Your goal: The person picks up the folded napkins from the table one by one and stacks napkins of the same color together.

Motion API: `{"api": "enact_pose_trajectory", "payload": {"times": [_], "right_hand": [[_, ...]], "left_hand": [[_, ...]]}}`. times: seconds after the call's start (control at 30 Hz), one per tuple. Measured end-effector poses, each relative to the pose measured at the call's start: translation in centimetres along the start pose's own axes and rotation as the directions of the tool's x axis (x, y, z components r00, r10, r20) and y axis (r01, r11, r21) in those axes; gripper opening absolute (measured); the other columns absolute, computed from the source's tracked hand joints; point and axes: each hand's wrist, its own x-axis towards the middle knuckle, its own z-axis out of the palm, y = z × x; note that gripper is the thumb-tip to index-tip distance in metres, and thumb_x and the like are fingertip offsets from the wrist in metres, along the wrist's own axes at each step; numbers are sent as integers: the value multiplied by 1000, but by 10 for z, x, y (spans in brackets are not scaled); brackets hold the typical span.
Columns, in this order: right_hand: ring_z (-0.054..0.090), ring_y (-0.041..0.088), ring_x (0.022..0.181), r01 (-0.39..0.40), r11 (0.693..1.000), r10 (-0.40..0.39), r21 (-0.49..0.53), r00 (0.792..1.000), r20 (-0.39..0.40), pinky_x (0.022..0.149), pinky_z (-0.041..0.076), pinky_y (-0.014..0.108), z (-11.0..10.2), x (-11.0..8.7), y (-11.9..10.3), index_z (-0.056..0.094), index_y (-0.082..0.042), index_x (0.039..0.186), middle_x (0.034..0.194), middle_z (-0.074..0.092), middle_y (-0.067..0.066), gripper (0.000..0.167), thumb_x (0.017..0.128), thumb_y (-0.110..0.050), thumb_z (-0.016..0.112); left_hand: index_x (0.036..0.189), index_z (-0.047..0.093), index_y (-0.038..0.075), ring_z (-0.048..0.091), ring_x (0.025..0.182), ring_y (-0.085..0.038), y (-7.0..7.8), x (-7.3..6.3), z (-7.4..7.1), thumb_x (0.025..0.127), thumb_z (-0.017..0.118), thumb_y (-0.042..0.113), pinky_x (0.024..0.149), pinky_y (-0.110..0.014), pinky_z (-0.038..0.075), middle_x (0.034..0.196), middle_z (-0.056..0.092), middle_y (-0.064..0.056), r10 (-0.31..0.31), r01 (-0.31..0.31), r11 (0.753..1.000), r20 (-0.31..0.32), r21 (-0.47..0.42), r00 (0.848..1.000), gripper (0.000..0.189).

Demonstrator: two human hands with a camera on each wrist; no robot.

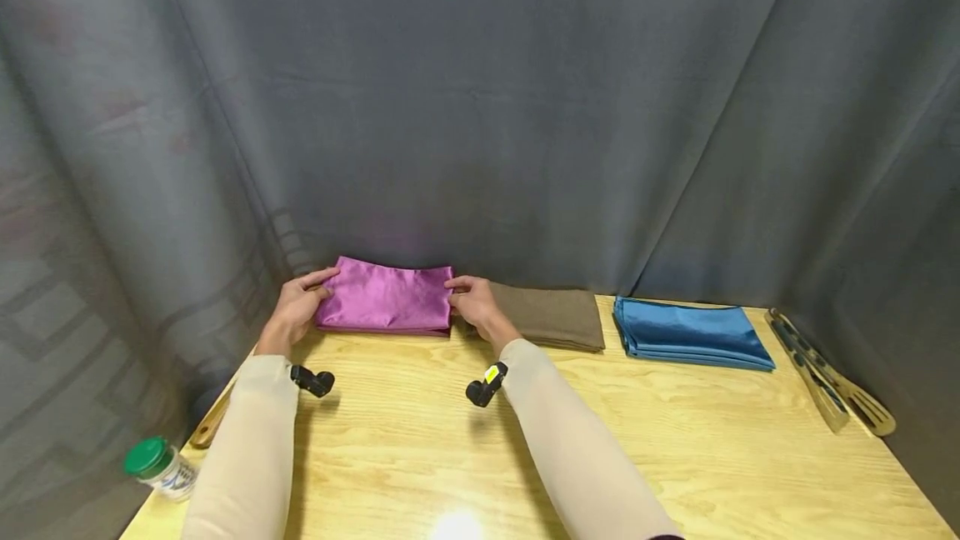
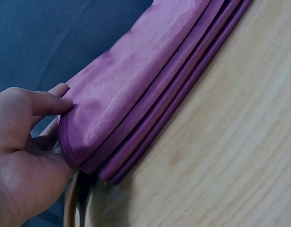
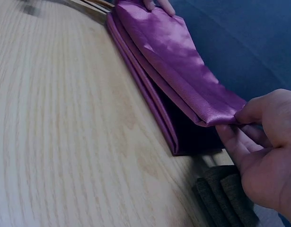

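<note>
A folded shiny purple cloth (image 1: 390, 298) lies at the back left of the wooden table, against the grey curtain. At its left end my left hand (image 1: 296, 307) holds the edge, with fingertips on the top layer in the left wrist view (image 2: 31, 142). My right hand (image 1: 474, 303) pinches the right end. In the right wrist view, that hand (image 3: 268, 142) raises the upper layers of the purple cloth (image 3: 173, 61), and a gap shows above the lower folds. Beside the right hand lies a folded brown cloth (image 1: 555, 317), partly hidden behind it.
A folded blue cloth (image 1: 690, 333) lies farther right. Along the right edge are a slotted wooden turner (image 1: 862, 407) and other utensils. A clear jar with a green lid (image 1: 150, 458) stands at the left edge, near a wooden utensil (image 1: 206, 427) partly covered by the left sleeve.
</note>
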Motion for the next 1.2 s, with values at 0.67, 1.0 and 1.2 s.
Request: {"api": "enact_pose_trajectory", "payload": {"times": [0.67, 1.0, 1.2], "right_hand": [[53, 7, 68, -17, 984, -6, -178, 992, -127, 59, 41, 15, 12, 1, 8, 74, 4, 118, 110, 74, 21, 43, 81, 15, 58], [64, 29, 116, -24, 952, -27, -305, 987, -162, 103, 52, 37, 18, 0, 7, 77, -1, 117, 116, 77, 15, 39, 83, 9, 62], [53, 38, 135, -24, 935, -41, -353, 984, -176, 121, 33, 48, 19, -3, 7, 74, -3, 124, 125, 75, 13, 41, 86, 5, 62]], "left_hand": [[154, 46, 6, 33, 145, -25, -14, 3, 8, 103, 47, -3, 94, -10, 35, 164, 35, -20, -14, 18, 994, -36, 110, 999, 52], [155, 43, 2, 29, 150, -27, -21, 2, 6, 102, 44, -4, 120, -33, 30, 166, 34, -20, -21, 27, 995, -60, 98, 998, 53], [154, 44, 1, 28, 151, -27, -24, 3, 9, 102, 44, -4, 121, -32, 28, 166, 33, -20, -4, 11, 995, -61, 101, 998, 52]]}}
